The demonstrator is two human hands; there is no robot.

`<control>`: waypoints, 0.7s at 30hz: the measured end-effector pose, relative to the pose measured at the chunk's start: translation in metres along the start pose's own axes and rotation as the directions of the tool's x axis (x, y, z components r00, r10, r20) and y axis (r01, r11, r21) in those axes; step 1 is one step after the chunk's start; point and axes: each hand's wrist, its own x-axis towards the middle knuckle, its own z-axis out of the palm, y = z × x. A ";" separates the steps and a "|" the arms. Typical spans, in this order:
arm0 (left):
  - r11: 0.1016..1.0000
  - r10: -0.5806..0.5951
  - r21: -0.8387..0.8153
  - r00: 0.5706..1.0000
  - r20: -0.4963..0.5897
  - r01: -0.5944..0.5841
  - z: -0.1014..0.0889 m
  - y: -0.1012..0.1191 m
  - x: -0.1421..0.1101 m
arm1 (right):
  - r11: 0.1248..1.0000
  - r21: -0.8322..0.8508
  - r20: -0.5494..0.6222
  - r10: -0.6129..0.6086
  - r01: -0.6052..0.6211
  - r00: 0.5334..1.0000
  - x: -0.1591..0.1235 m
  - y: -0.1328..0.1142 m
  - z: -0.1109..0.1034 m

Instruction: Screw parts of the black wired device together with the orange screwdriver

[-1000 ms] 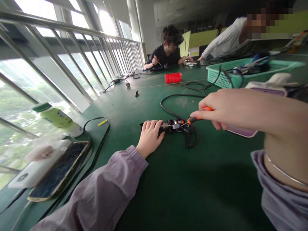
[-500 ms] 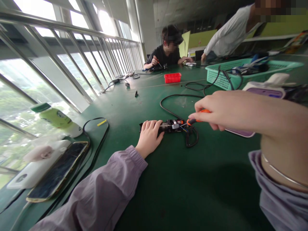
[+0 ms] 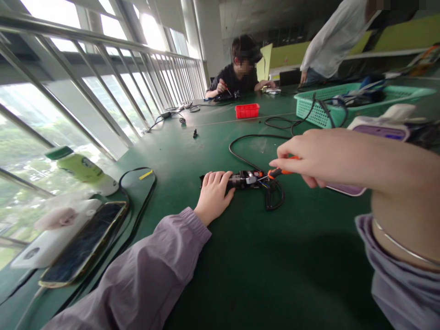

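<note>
An opened black corded device (image 3: 242, 180) lies on the green table, with metal parts, an orange piece and thin coloured wires exposed at its right end. My left hand (image 3: 213, 192) is wrapped over its left part, pressing it to the table. In my right hand (image 3: 302, 158) is a screwdriver (image 3: 277, 173) with an orange and black handle. Its shaft slants down to the left, and the tip is at the exposed inside of the device; whether it sits on a screw is too small to tell. A black cable loops beside the wires.
At the left lie a phone (image 3: 85, 243), a white power bank (image 3: 62, 240), a black strap (image 3: 146, 201) and a green-capped bottle (image 3: 82, 169). A red basket (image 3: 247, 111) and a green basket (image 3: 311, 110) stand farther back. Two people are beyond; one holds a tool.
My hands and the screwdriver stay almost in place on the device. The standing person in white at the back has moved to the right.
</note>
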 end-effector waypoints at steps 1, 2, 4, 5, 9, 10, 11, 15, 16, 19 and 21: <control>1.000 0.001 -0.003 1.000 -0.002 -0.001 0.000 0.000 0.000 | 1.000 -0.007 -0.025 -0.008 0.008 1.000 0.000 0.000 0.000; 1.000 0.003 -0.005 1.000 -0.004 -0.003 0.000 0.000 0.000 | 1.000 -0.011 -0.058 -0.029 0.028 0.998 0.001 0.001 0.000; 1.000 0.004 -0.006 1.000 -0.005 -0.004 0.000 0.000 0.000 | 0.996 -0.019 -0.117 -0.091 0.089 0.989 0.003 0.005 0.002; 1.000 0.003 -0.005 1.000 -0.003 -0.003 0.000 0.000 0.000 | 0.994 -0.029 -0.140 -0.113 0.110 0.984 0.005 0.008 0.002; 1.000 0.002 -0.005 1.000 0.000 -0.002 0.000 -0.001 0.000 | 0.993 -0.018 -0.093 -0.122 0.121 0.988 0.012 0.018 0.005; 1.000 0.001 -0.005 1.000 -0.001 -0.001 0.000 -0.001 0.000 | 0.995 -0.001 -0.054 -0.103 0.103 0.993 0.012 0.018 0.005; 1.000 0.001 -0.004 1.000 -0.001 -0.001 0.000 -0.001 0.000 | 0.997 0.014 -0.015 -0.082 0.082 0.997 0.012 0.017 0.006; 1.000 0.000 0.002 1.000 0.005 0.000 -0.001 0.000 0.000 | 0.998 -0.008 -0.012 -0.064 0.064 0.998 0.004 0.006 0.004; 1.000 0.000 0.002 1.000 0.006 0.000 -0.002 0.000 0.000 | 0.996 -0.028 -0.061 -0.083 0.081 0.995 0.002 0.002 0.003; 1.000 0.000 -0.003 1.000 0.002 0.000 -0.002 0.001 0.001 | 0.993 -0.096 -0.189 -0.089 0.072 0.978 -0.003 -0.009 0.002; 1.000 0.000 -0.001 1.000 0.002 0.000 -0.002 0.002 0.001 | 0.987 -0.121 -0.236 -0.129 0.102 0.963 -0.005 -0.014 0.003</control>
